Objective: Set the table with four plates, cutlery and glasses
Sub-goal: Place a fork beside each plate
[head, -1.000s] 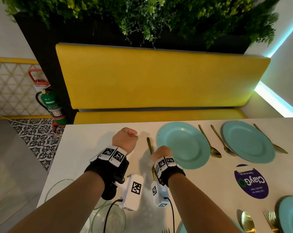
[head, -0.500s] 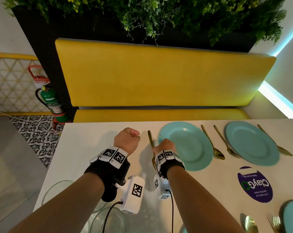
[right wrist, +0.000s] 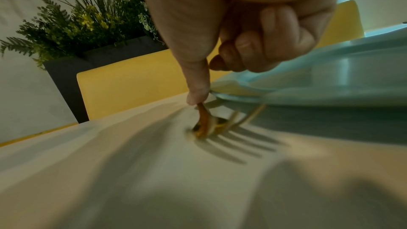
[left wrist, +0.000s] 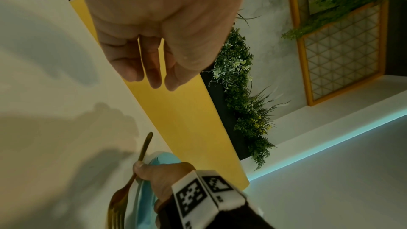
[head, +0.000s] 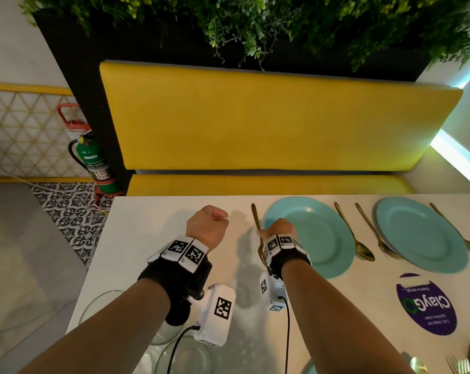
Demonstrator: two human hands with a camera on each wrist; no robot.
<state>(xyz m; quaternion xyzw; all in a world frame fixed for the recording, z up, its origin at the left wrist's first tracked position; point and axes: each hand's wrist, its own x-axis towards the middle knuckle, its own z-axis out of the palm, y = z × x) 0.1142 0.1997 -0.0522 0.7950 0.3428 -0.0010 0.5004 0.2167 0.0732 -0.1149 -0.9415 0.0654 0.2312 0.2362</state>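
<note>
The right hand has edged a little farther up the table over the last second, carrying the gold fork with it, thumb pinching the handle, tines trailing toward the wrist and resting on the tabletop. Just right of that hand lies the teal plate, so this fork is nearly placed. Off to its left, the left hand hovers curled in a fist, holding nothing.

Both forearms reach forward side by side, each wrist wrapped in a black band with white marker tags. The left hand is curled into a loose, empty fist. The right hand has its fingers curled, its thumb pointing straight down.
</note>
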